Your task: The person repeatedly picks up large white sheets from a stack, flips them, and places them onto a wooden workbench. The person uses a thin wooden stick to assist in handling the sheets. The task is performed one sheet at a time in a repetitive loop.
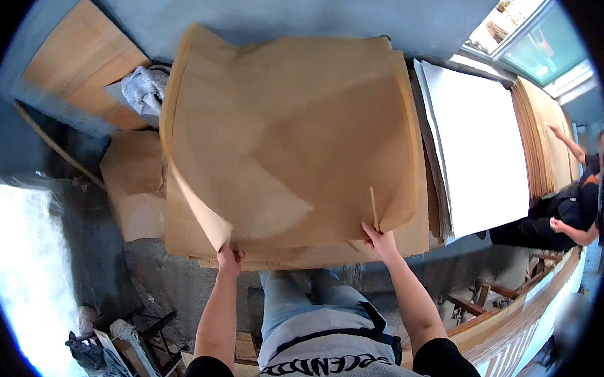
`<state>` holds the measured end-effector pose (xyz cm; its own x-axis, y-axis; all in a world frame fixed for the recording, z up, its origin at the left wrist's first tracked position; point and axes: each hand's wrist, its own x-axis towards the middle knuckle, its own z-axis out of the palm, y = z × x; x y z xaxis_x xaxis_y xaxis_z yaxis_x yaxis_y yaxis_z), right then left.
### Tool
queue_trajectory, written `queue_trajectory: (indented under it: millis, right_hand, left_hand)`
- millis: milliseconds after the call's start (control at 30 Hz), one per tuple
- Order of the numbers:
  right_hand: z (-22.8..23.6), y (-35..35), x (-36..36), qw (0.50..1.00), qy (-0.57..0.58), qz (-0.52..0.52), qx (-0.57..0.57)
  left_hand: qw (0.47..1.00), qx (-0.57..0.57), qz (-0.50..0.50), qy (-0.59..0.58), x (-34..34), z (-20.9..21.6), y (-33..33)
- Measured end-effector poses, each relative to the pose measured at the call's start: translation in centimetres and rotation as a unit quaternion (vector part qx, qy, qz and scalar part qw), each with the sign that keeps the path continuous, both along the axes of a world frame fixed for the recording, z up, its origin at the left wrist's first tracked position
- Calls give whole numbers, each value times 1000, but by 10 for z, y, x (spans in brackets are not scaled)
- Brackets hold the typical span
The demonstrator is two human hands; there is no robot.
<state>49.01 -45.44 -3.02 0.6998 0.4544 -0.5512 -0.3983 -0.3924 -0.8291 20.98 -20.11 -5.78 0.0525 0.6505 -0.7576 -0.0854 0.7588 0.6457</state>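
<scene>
A large sheet of brown paper [291, 133] spreads in front of me over a stack of similar brown sheets [184, 223]. Its left side curls up and its near edge is lifted. My left hand [230, 258] is closed on the near left corner, where the paper folds over. At the near right edge, my right hand [380, 244] pinches the same sheet between thumb and fingers. A thin, light-brown strip [374, 207] stands up from that right hand; whether it is separate or part of the paper I cannot tell.
White sheets [478, 150] and upright brown boards [534, 132] stand to the right, beside another person [581, 203]. Wooden boards [83, 57], a grey cloth bundle [145, 90] and a long stick [58, 145] are at the left. A wooden frame [514, 302] lies lower right.
</scene>
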Motion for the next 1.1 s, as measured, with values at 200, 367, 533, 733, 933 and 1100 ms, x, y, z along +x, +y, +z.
queue_trajectory:
  millis: [200,367,533,733,933,1100]
  right_hand:
    - [5,-9,7,988,152,-3,4]
    - [-8,-6,8,977,210,-33,18]
    - [-9,-10,-2,976,216,-17,-32]
    - [8,-25,-30,972,217,-50,-76]
    - [9,-49,-52,953,257,-148,-65]
    - [-1,-50,-52,949,263,-172,-38]
  left_hand:
    - [987,-129,56,-71,-8,2,-11]
    - [986,-147,28,-74,-2,-1,-1]
    - [985,-147,-12,-88,-9,-8,2]
    - [974,-200,-13,-108,-16,-5,-6]
    - [964,-217,-59,-140,-30,-6,-22]
    - [967,-216,-70,-118,-27,-10,-12]
